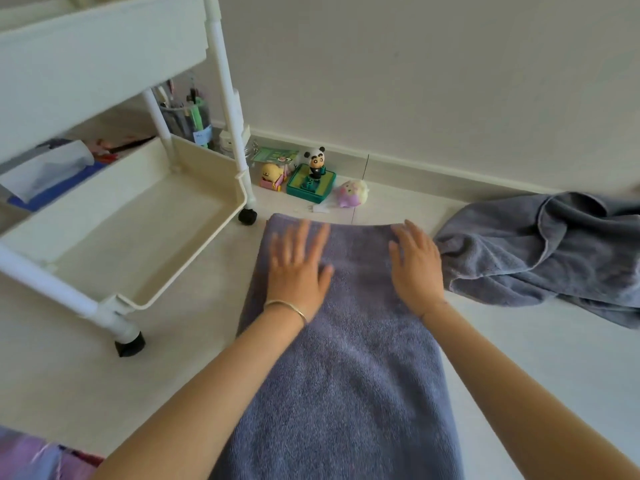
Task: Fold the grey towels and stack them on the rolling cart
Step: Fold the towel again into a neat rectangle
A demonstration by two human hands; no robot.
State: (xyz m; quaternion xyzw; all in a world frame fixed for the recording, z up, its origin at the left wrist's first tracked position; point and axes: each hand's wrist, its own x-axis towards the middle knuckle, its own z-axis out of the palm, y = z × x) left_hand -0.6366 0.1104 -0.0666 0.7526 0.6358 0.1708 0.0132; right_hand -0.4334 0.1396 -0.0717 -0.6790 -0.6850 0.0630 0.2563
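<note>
crumpled towel (540, 251) beside spread towel (346, 358), cart (138, 216) left

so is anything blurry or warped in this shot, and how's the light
In the head view the left hand is smeared by motion blur at the fingers, while the right hand on the flat towel is sharper; the wide lens bows the rolling cart posts and the baseboard; the light is soft and even, with no glare and only faint shadows.
</note>
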